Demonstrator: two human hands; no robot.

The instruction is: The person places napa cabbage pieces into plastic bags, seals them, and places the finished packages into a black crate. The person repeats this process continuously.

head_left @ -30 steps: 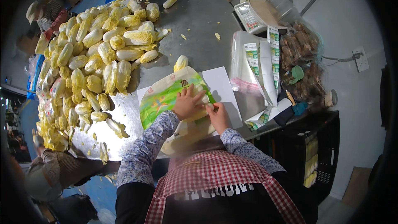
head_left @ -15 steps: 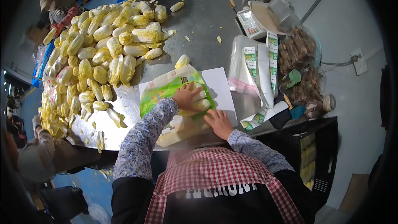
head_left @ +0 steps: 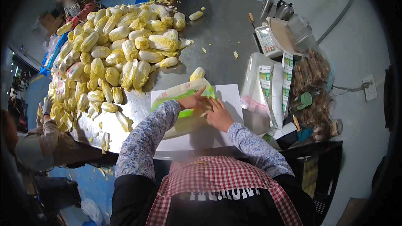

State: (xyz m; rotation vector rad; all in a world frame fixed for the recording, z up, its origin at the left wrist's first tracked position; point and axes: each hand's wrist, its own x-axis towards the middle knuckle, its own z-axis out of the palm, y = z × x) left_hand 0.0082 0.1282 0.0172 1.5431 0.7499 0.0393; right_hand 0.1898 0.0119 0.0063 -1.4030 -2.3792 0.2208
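A green and clear plastic bag (head_left: 170,95) with cabbage inside lies on a white board (head_left: 228,94) at the table's front edge. My left hand (head_left: 193,100) rests on the right part of the bag, fingers stretched out toward the right. Beside it my right hand (head_left: 219,116) reaches in with fingers extended, its fingertips meeting those of the left at the bag's right end. The hands mostly hide the cabbage there. A loose small yellow cabbage (head_left: 197,73) sits just behind the bag.
A large heap of small napa cabbages (head_left: 113,56) covers the left of the metal table (head_left: 217,29). At right are clear plastic bags (head_left: 253,88), label strips (head_left: 277,90), a scale (head_left: 268,40) and bundled brown packs (head_left: 312,71). Other people work at the left and far side.
My left hand has turned and its fingers now point right, where they were spread over the cabbage. My right hand has moved up to meet it. The bag's near part has been drawn up.
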